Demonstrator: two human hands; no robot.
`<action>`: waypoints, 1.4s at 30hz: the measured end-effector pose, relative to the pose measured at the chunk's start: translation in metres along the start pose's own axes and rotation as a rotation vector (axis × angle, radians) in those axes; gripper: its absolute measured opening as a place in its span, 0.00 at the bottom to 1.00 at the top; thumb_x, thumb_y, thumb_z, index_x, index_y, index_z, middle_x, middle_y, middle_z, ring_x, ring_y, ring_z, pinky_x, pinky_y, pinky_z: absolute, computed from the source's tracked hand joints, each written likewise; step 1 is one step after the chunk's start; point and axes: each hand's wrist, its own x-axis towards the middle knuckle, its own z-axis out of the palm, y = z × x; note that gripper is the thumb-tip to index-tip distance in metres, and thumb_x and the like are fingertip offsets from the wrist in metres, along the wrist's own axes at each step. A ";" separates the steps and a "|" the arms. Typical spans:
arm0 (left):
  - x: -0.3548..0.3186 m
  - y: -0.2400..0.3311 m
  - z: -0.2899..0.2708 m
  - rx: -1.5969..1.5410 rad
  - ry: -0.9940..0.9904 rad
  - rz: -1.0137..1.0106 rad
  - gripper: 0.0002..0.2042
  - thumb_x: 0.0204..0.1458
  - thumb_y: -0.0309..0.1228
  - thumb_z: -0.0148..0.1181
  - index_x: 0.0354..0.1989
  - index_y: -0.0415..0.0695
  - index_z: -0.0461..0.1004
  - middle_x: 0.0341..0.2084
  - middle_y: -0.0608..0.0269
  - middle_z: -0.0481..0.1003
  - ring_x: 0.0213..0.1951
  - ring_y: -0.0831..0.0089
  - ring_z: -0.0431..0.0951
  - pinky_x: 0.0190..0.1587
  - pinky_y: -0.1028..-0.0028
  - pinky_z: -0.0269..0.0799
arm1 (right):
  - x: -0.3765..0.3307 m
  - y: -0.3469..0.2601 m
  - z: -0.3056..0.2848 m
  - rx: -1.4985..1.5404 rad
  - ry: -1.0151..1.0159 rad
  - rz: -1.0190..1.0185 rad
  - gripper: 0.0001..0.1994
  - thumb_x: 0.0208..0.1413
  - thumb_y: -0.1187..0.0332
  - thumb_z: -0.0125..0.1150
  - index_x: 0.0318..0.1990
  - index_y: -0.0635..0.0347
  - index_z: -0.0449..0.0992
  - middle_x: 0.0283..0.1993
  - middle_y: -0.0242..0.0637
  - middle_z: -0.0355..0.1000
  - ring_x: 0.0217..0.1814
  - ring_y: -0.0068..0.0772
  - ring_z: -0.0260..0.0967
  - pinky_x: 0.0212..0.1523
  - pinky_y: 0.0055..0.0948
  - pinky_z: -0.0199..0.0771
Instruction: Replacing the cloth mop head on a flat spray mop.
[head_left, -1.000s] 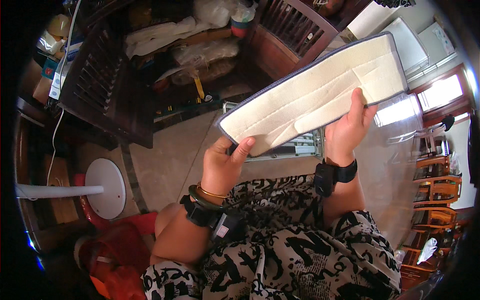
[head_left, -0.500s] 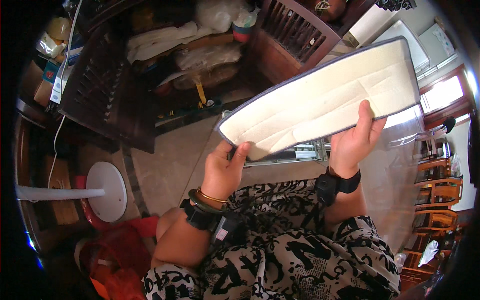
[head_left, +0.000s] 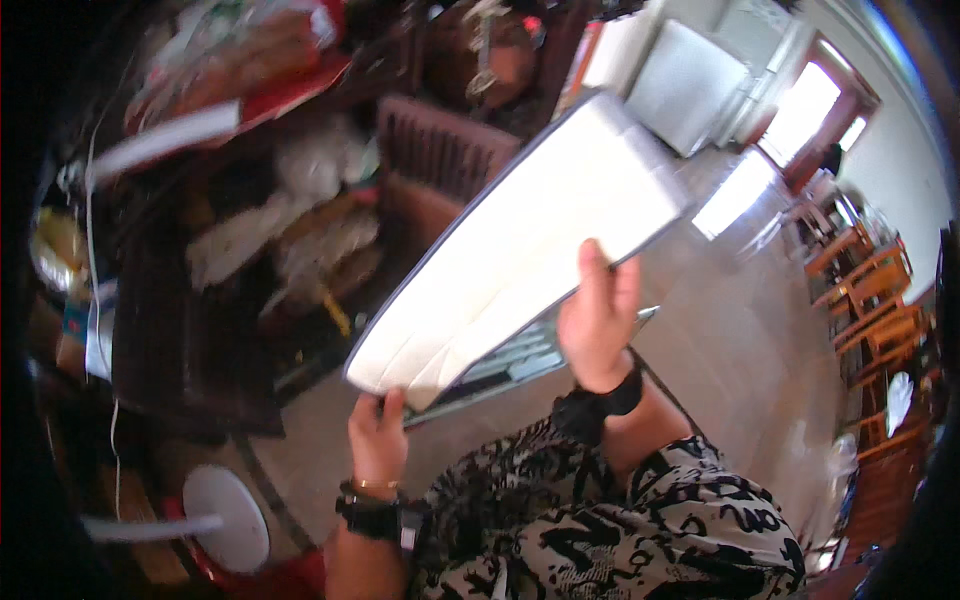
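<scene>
Both of my hands hold up a long cream mop pad [head_left: 510,255] with dark edging and creases across its face. It slants from low on the left to high on the right. My left hand [head_left: 378,435] pinches the narrow lower end, thumb on top and fingers mostly behind. Along the lower edge, towards the wide end, my right hand [head_left: 598,325] grips with its thumb on the cream face. Under the pad, partly covered by it, a flat metal-framed thing [head_left: 515,368] lies on the floor; its kind is unclear.
A dark wooden cabinet door [head_left: 185,350] stands open ahead on the left, with bagged items [head_left: 325,245] inside the cabinet. A white round base with a pole [head_left: 228,520] is at lower left. Wooden chairs [head_left: 880,300] line the right side, along the tiled floor [head_left: 730,340].
The view has shifted, showing more of the far doorway and the cabinet top. The pad is now tilted more steeply, and both hands sit lower and further left in view, still gripping it.
</scene>
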 end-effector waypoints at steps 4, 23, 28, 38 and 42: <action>0.004 -0.008 0.001 -0.159 0.037 -0.112 0.12 0.59 0.30 0.52 0.40 0.31 0.72 0.30 0.59 0.75 0.31 0.75 0.70 0.35 0.74 0.67 | 0.013 -0.004 -0.010 -0.006 -0.132 -0.093 0.12 0.63 0.68 0.50 0.50 0.64 0.67 0.46 0.32 0.70 0.47 0.18 0.63 0.48 0.20 0.62; 0.006 -0.015 0.004 -0.119 0.057 -0.066 0.14 0.60 0.33 0.52 0.41 0.30 0.70 0.33 0.59 0.75 0.34 0.74 0.70 0.39 0.73 0.66 | 0.034 -0.043 -0.017 0.054 0.053 -0.043 0.10 0.61 0.66 0.55 0.43 0.63 0.68 0.34 0.23 0.65 0.35 0.11 0.57 0.36 0.15 0.60; 0.007 -0.011 0.004 0.003 0.038 -0.048 0.14 0.60 0.34 0.51 0.42 0.31 0.70 0.34 0.60 0.74 0.34 0.74 0.70 0.39 0.74 0.66 | 0.039 -0.041 -0.025 -0.057 0.074 -0.093 0.09 0.60 0.65 0.57 0.37 0.62 0.69 0.29 0.22 0.63 0.30 0.11 0.55 0.30 0.15 0.57; 0.003 0.005 0.016 -0.125 0.035 -0.100 0.15 0.60 0.35 0.52 0.43 0.33 0.73 0.36 0.62 0.75 0.37 0.77 0.71 0.42 0.76 0.67 | 0.048 -0.031 -0.044 -0.043 0.014 0.100 0.15 0.54 0.60 0.64 0.39 0.64 0.72 0.35 0.29 0.72 0.35 0.17 0.67 0.35 0.16 0.67; 0.005 -0.030 -0.004 -0.162 0.042 -0.065 0.15 0.59 0.35 0.54 0.45 0.34 0.72 0.37 0.62 0.75 0.37 0.77 0.73 0.37 0.75 0.72 | 0.046 -0.018 -0.048 -0.259 -0.204 0.400 0.16 0.52 0.59 0.64 0.40 0.62 0.75 0.37 0.30 0.74 0.35 0.16 0.67 0.36 0.17 0.66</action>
